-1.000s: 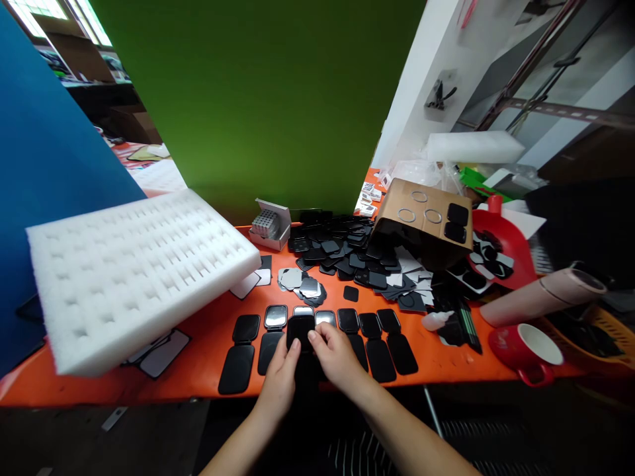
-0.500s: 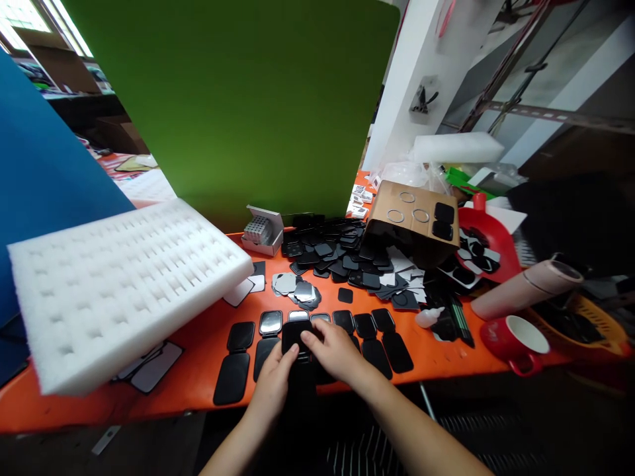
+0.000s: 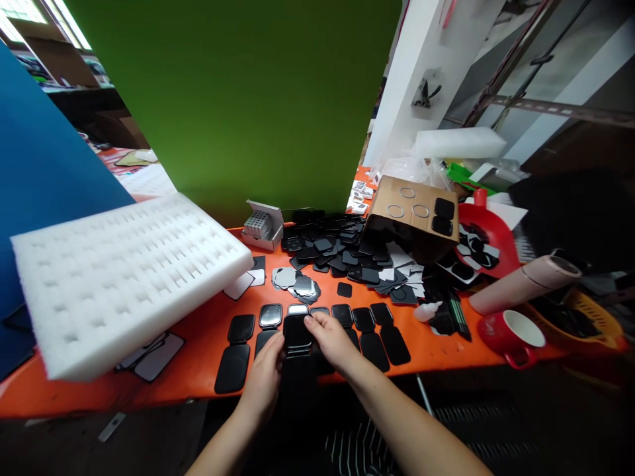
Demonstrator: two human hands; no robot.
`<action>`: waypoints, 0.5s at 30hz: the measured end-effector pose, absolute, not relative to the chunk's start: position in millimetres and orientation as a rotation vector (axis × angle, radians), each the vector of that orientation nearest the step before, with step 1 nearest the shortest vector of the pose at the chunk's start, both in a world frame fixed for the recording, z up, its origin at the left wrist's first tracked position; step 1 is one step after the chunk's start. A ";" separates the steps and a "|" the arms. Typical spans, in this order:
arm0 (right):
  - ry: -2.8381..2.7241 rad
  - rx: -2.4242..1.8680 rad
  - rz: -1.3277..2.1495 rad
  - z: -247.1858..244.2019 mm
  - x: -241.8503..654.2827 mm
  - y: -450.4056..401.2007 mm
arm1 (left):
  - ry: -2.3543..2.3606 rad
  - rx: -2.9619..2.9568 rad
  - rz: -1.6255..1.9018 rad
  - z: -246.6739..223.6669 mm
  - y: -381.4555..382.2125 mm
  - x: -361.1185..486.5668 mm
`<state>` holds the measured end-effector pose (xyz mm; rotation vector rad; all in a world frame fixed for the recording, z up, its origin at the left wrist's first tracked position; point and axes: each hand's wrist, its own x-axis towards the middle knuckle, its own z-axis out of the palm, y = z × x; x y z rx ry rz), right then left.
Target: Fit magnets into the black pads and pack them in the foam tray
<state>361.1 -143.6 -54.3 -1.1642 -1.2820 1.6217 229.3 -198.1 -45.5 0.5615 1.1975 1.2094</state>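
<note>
A black folding case [image 3: 297, 332] with rounded corners is held between my two hands near the table's front edge. My left hand [image 3: 265, 375] grips its left side, fingers curled beneath it. My right hand [image 3: 331, 340] grips its upper right corner, thumb on top. Behind and beside the hands lie several opened black folding cases in a row, including one at the left [image 3: 233, 367] and one at the right [image 3: 395, 344]. Some upper halves, such as one shiny panel [image 3: 270, 315], look mirror-like. My hands partly hide the cases in the middle of the row.
A white foam block [image 3: 133, 277] with slots stands at left. Behind the row lie silvery plates [image 3: 303, 287] and a heap of black pieces [image 3: 342, 248]. A cardboard box [image 3: 414, 205], small dropper bottle [image 3: 427, 311], red mug [image 3: 510, 337] and pink flask [image 3: 526, 285] stand at right.
My left thumb has moved from the case's top face to its left edge, and my right thumb has shifted toward its upper right corner. The case stays in both hands.
</note>
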 end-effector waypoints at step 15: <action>-1.415 -1.095 1.710 -60.5 313.0 -139.3 | 1.204 0.665 1.202 -40.0 -217.1 182.8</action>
